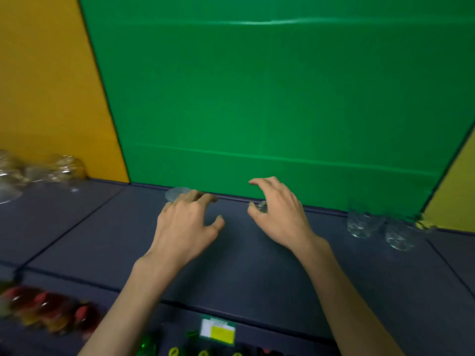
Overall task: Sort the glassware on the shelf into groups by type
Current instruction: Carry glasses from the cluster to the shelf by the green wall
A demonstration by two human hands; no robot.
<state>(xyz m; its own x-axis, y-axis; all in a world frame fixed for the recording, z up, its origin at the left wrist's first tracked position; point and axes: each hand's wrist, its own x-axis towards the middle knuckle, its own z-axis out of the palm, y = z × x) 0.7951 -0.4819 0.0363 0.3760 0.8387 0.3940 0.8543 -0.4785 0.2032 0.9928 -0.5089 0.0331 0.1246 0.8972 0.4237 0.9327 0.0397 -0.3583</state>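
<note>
Glassware (366, 223) far right on shelf (231, 265) | left hand (186, 227) spread | right hand (280, 214) curled over small glass (261, 205), grip unclear

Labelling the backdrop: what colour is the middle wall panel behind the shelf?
Green, clearest in the head view.

Left glasses (38, 170) blurred, cut off by edge.

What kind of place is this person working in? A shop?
Probably a shop or a mock-up of one. A dark shelf carries a price-style label on its front edge, clear glasses stand grouped on it, and colourful bottles fill the shelf below. The plain green backing suggests a staged set.
</note>
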